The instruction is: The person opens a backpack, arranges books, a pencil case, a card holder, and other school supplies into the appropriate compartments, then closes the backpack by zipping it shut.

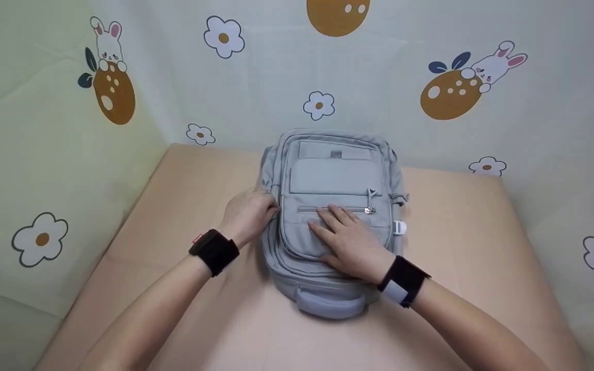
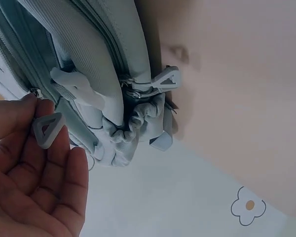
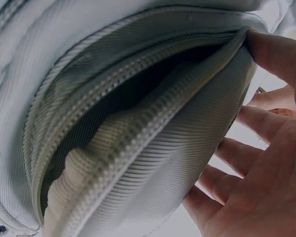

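A grey-blue backpack (image 1: 335,178) lies on its back, its carry handle (image 1: 330,304) toward me. My left hand (image 1: 249,214) is at its left side, pinching a zipper pull (image 2: 48,131) between thumb and forefinger; the pull's triangular tab hangs over the fingers. My right hand (image 1: 353,247) rests with spread, straight fingers on the front panel, just below a short zipper (image 1: 335,209). From the right wrist, the zipped front compartment (image 3: 138,106) gapes along its curved edge, dark inside. The right thumb (image 3: 274,54) touches the compartment's lip.
A second triangular pull (image 2: 165,80) hangs at the side zipper, near a gathered side pocket (image 2: 133,131). A white strap buckle (image 1: 399,228) sticks out at the bag's right. Behind the peach-coloured table (image 1: 462,221) hangs a printed curtain (image 1: 271,77).
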Available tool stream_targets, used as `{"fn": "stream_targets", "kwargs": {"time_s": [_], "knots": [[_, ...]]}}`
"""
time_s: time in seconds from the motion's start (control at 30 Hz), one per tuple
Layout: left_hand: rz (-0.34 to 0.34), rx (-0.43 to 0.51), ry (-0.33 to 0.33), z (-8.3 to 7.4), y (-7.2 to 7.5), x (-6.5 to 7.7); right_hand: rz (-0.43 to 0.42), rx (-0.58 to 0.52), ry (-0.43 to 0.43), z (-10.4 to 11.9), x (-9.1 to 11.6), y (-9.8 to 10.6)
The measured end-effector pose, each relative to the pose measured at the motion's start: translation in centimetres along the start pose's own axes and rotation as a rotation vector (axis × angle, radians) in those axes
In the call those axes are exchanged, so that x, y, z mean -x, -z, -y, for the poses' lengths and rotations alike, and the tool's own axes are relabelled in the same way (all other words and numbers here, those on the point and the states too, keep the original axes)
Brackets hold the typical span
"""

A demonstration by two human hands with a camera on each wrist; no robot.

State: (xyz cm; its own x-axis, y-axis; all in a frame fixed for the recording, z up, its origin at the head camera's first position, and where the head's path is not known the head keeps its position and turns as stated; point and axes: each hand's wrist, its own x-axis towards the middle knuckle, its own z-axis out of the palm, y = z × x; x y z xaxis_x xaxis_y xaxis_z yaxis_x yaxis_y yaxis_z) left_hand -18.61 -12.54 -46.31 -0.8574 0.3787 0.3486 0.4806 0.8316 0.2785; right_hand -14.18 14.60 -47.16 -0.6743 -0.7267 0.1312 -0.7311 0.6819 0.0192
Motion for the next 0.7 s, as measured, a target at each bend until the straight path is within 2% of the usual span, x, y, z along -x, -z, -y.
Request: {"fn": "stream_targets", "kwargs": {"time_s": [0.27,0.47,0.7], "knots": [[0.028,-0.009,-0.023,-0.4,0.2,1.0,-0.011,-0.011,0.002,0.0,0.0,0.0],[0.005,0.002,-0.036,-0.3,0.0,1.3,-0.026,-0.025,-0.001,0.0,0.2,-0.1],[-0.006,0.025,-0.039,-0.1,0.0,1.4,-0.088,-0.026,0.011,0.1,1.3,0.0]]}}
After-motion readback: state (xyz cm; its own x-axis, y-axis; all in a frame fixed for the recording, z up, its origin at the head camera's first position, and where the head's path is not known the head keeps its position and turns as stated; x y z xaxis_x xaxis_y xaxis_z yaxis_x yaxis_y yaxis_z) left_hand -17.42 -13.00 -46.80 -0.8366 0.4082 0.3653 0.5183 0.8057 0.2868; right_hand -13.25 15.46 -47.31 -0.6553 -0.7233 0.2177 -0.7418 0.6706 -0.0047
